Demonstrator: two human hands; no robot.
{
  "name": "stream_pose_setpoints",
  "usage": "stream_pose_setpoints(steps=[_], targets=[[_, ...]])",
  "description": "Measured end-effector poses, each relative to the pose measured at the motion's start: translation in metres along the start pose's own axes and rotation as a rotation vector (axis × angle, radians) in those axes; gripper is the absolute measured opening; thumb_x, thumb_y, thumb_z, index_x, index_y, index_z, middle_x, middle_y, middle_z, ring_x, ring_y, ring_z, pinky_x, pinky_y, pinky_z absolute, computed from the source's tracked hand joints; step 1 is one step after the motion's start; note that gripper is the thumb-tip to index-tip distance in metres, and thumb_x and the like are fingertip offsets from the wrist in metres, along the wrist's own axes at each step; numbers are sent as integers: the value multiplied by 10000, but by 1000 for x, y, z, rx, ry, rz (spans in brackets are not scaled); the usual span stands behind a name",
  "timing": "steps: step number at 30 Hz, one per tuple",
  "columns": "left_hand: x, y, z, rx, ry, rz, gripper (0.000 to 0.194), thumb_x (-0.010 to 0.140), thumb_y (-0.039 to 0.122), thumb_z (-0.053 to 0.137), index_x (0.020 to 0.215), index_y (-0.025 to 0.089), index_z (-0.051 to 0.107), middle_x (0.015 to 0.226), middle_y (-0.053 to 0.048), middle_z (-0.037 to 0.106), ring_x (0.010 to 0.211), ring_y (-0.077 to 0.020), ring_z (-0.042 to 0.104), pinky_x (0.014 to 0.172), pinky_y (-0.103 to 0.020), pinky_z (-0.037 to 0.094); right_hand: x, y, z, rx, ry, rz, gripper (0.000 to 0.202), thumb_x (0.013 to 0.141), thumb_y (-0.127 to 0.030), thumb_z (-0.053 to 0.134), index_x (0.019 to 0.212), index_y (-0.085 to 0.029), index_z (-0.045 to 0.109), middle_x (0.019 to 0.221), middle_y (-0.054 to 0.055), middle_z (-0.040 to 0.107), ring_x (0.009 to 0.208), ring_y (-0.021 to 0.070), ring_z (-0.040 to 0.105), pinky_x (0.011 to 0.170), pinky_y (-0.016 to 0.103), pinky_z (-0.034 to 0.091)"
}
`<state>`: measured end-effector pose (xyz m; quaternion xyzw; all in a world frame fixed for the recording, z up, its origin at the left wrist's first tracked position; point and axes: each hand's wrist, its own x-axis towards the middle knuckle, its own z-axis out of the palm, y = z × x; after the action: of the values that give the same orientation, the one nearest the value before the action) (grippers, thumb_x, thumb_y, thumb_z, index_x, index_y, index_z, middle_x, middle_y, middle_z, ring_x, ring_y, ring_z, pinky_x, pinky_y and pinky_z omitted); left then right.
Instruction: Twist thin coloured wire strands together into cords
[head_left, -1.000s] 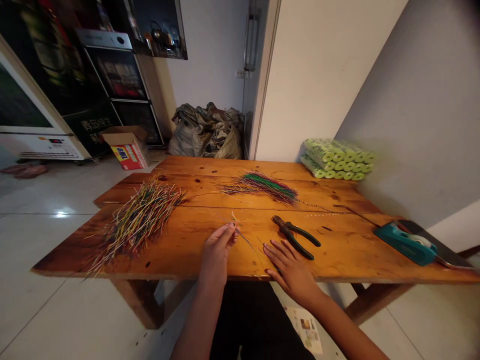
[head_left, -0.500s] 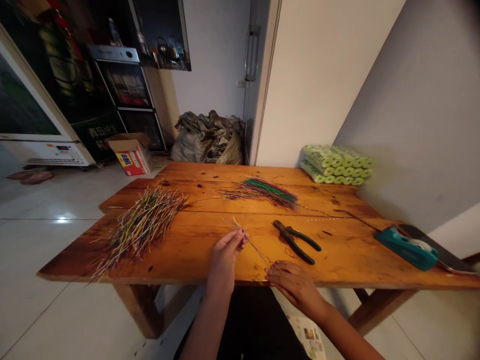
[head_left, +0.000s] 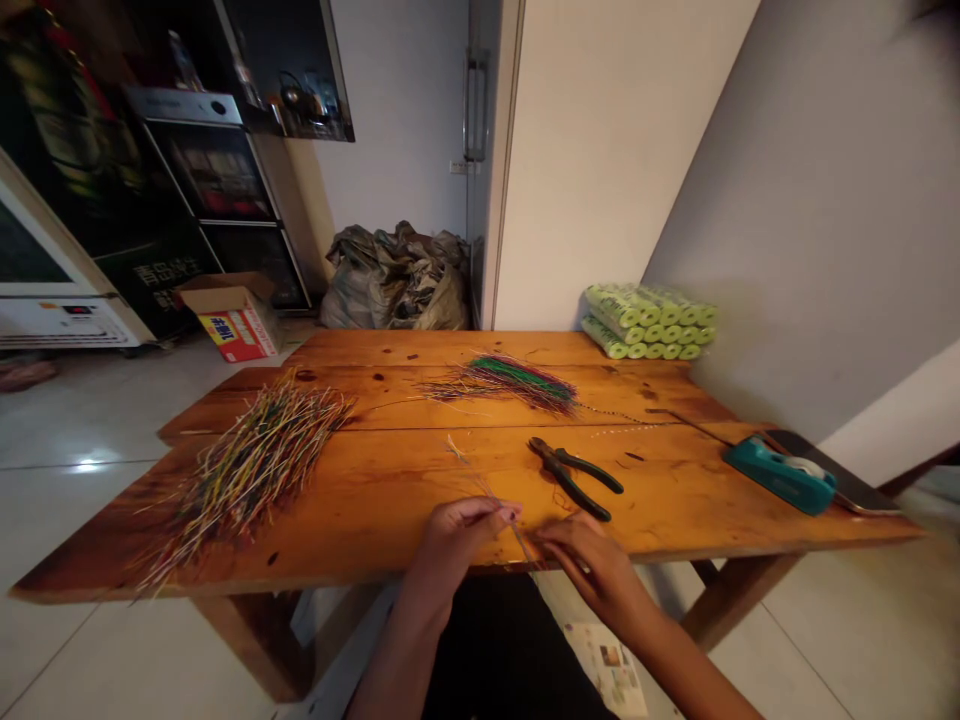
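Over the front edge of the table my left hand point(head_left: 472, 532) pinches a few thin coloured wires point(head_left: 480, 482) between thumb and fingertips. They slant up and away, with pale ends fanned out over the wood. Just to the right, my right hand point(head_left: 596, 560) has its fingers closed at the lower part of these wires; its fingertips are a little blurred. Beyond my right hand lie pliers point(head_left: 574, 478) with dark green handles, spread apart. A large heap of multicoloured wires point(head_left: 259, 455) is at the left, and a smaller bundle of wires point(head_left: 517, 378) lies farther back.
A teal tape dispenser point(head_left: 780, 475) stands at the right end of the wooden table point(head_left: 375, 540), by a dark flat object point(head_left: 840, 470). Yellow-green packs of rolls point(head_left: 649, 320) sit at the back right. An open cardboard box point(head_left: 236, 320) and grey sacks point(head_left: 397, 278) are on the floor beyond.
My left hand has slid down the wires toward my right hand, so more of their far length shows. The view has turned slightly right.
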<state>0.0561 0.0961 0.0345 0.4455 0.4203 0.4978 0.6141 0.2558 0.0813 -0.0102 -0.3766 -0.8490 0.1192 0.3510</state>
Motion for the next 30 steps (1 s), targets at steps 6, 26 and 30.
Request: stream_pose_setpoints(steps=[6,26,30], targets=[[-7,-3,9,204,-181,72,100,671,198,648,671,202,748,825,-86,728,936,-242,619,824,-306,450,16,-26,-31,116,-32,79,61,870,-211,489,893,-219,544,801,37,620,764,156,582,680,268,474],[-11,-17,23,65,120,21,140,636,316,685,660,186,732,791,-75,742,814,-239,664,790,-309,482,26,-45,3,1049,341,825,280,644,-429,718,607,-163,636,618,3,611,645,146,558,665,265,438],[-27,-34,3,226,186,-65,269,614,450,654,682,205,742,702,-54,738,728,-259,666,714,-324,497,21,-50,22,1143,214,911,354,585,-501,731,580,-168,607,569,-15,601,586,139,569,614,262,443]])
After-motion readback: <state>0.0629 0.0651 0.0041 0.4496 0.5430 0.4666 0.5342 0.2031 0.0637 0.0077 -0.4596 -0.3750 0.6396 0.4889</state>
